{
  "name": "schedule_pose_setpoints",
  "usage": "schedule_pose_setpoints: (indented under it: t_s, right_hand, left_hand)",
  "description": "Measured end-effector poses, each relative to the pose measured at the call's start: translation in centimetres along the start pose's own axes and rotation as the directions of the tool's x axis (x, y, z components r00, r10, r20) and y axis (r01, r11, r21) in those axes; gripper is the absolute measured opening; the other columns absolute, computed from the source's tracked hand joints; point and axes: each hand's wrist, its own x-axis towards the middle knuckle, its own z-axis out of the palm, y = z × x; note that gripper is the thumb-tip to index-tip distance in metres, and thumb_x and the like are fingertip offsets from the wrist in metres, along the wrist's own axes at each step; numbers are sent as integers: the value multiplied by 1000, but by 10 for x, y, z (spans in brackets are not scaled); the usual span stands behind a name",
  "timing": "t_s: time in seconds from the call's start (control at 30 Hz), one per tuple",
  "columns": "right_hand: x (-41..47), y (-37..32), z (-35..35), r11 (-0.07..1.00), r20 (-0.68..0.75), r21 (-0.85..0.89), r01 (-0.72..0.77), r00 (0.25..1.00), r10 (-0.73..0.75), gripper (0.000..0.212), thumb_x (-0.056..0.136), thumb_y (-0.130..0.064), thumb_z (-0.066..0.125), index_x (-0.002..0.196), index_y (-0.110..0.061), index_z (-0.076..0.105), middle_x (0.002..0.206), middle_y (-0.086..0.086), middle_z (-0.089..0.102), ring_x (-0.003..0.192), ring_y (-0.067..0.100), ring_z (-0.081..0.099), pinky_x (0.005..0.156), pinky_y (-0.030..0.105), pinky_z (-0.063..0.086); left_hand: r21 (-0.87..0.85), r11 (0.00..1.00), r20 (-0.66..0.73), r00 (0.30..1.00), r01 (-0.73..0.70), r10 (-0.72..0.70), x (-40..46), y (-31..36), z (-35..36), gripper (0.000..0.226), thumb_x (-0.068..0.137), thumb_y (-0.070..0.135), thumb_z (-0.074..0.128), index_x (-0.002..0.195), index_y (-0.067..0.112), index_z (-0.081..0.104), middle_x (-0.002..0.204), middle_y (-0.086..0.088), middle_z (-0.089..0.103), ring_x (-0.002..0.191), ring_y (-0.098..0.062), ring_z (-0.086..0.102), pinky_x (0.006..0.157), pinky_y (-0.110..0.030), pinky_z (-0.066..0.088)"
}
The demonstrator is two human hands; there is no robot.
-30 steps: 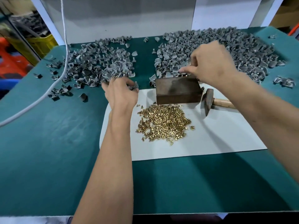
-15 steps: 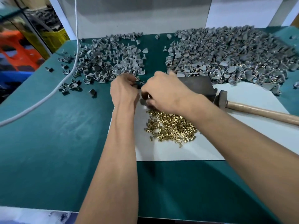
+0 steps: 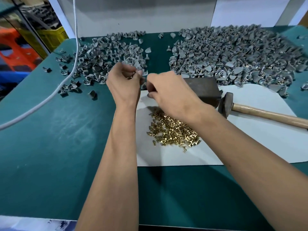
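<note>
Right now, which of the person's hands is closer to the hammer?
Right. The right hand is at the left end of the dark block beside the hammer; the left hand, pinching a grey part, sits farther left by the smaller grey pile.

Rivet heap point(image 3: 173, 129) on sheet point(image 3: 250, 147), block point(image 3: 204, 90) behind it, hammer point(image 3: 250, 110) right of block.
</note>
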Motion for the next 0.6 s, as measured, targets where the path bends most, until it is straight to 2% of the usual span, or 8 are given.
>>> schedule_pose_setpoints:
  t_s: [0.07, 0.13, 0.23, 0.33, 0.43, 0.53, 0.6]
  right_hand:
    - [-6, 10, -7, 979, -64, 187, -80, 994, 94, 9, 92, -26, 74, 96, -25, 67, 91, -6, 69, 82, 12, 66, 80, 29, 57]
    - [-14, 23, -15, 954, -142, 276, -113, 977, 157, 9, 88, -28, 79, 93, -26, 71, 85, -13, 68, 76, -4, 61, 76, 13, 51]
    - [-30, 43, -27, 942, -251, 302, -145, 941, 225, 6, 86, -23, 80, 91, -24, 76, 83, -15, 69, 74, -4, 60, 73, 3, 43]
    - [-46, 66, -39, 928, -282, 319, -195, 915, 289, 11, 89, -13, 74, 96, -21, 78, 90, -12, 71, 83, 1, 64, 81, 4, 44]
    - [-60, 80, -44, 905, -326, 362, -222, 880, 346, 18, 89, -7, 73, 96, -23, 77, 89, -14, 69, 86, -1, 65, 84, 10, 49]
    - [-69, 82, -41, 884, -405, 442, -153, 845, 349, 18, 86, -1, 74, 96, -15, 73, 88, -8, 70, 85, 5, 68, 82, 21, 56]
    - [-71, 80, -38, 880, -447, 466, -97, 832, 329, 17, 84, -1, 75, 97, -11, 70, 88, -5, 70, 85, 6, 69, 80, 23, 57]
  left_hand:
    - [-229, 972, 66, 997, 59, -45, -7, 7, 6, 17, 84, 7, 81, 92, 1, 67, 81, -11, 75, 71, -22, 74, 71, -41, 63]
    - [-362, 930, 179, 984, 67, -1, -16, 14, 14, 18, 86, 2, 79, 94, -3, 64, 76, -14, 74, 60, -19, 70, 60, -31, 59]
    - [-443, 891, 311, 949, 97, 52, -31, 25, 27, 14, 88, 0, 76, 90, 4, 63, 71, -10, 72, 57, -15, 66, 57, -25, 53]
    - [-525, 826, 451, 890, 203, 68, -42, 34, 36, 11, 92, -5, 68, 95, 5, 67, 89, -17, 74, 68, -18, 70, 69, -29, 58]
    - [-554, 793, 555, 823, 255, 122, -49, 35, 40, 21, 92, -12, 64, 104, 5, 68, 100, -18, 76, 83, -26, 75, 81, -32, 61]
    - [-581, 760, 623, 760, 290, 185, -53, 36, 40, 31, 85, -11, 71, 112, 5, 67, 104, -21, 76, 92, -33, 75, 82, -34, 62]
    - [-578, 761, 645, 736, 295, 205, -54, 38, 40, 42, 77, -3, 79, 116, 7, 67, 104, -24, 75, 93, -34, 75, 82, -36, 63]
